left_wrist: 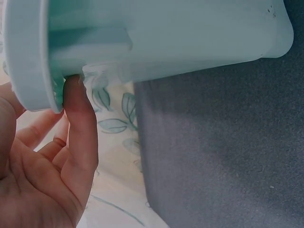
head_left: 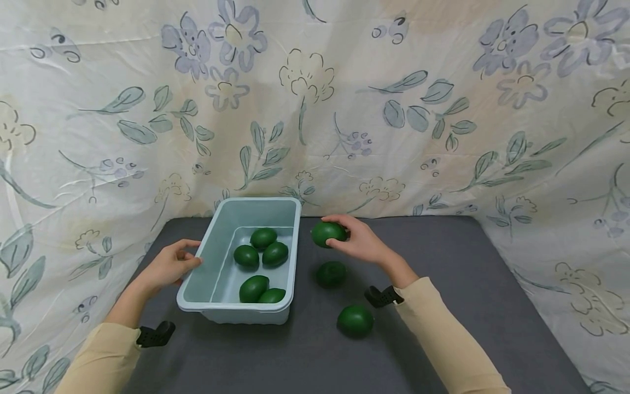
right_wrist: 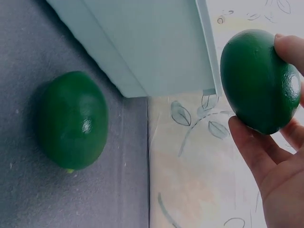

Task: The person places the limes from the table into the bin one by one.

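A pale blue-green plastic bin [head_left: 216,262] stands on the table's left half, with several glossy dark green oval fruits [head_left: 263,238] inside. My left hand [head_left: 169,265] grips the bin's left rim; up close in the left wrist view, fingers [left_wrist: 80,128] hook under the rim's edge. To the right of the bin, my right hand [head_left: 361,239] holds another green oval fruit [right_wrist: 259,80] between thumb and fingers, raised above the table. Two more such fruits lie on the table nearer to me, one fruit [head_left: 331,274] just below that hand and one fruit [head_left: 355,322] closer to the front.
Dark grey cloth covers the table [head_left: 458,273]. A floral curtain [head_left: 344,109] hangs behind the table and along both sides. Black straps [head_left: 156,334] sit on both wrists, over or beside the beige sleeves [head_left: 443,334].
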The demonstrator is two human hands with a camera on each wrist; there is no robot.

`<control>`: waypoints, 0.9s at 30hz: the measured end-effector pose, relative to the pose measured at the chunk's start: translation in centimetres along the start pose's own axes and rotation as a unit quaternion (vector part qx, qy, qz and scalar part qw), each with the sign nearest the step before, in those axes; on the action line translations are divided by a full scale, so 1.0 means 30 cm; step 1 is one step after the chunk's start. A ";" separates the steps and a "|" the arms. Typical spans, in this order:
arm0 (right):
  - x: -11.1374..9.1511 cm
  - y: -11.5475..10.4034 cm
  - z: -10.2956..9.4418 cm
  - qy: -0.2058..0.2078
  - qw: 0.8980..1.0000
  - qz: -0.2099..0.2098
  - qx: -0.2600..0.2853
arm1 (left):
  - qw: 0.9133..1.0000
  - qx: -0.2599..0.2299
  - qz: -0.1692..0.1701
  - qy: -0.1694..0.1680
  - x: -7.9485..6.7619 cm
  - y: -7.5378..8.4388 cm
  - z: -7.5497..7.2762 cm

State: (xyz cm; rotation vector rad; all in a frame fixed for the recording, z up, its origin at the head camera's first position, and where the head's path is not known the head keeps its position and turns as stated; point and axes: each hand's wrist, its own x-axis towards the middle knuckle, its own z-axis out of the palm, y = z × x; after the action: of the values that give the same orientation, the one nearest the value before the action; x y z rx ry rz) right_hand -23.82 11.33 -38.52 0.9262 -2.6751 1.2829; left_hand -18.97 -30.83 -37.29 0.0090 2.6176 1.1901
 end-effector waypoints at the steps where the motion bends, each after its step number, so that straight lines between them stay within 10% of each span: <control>1: 0.005 -0.004 0.000 -0.001 1.000 0.002 -0.001 | 1.000 0.000 -0.001 0.000 0.000 0.001 0.000; 27: 0.139 -0.116 0.046 -0.018 0.999 -0.036 0.026 | 1.000 -0.001 -0.002 0.000 -0.009 0.012 0.002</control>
State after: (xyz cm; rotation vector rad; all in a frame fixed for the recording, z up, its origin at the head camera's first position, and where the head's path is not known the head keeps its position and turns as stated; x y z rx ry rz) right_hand -25.11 6.59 -35.85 1.0515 -2.6196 1.3404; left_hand -18.73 -30.56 -37.00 0.0019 2.6161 1.1905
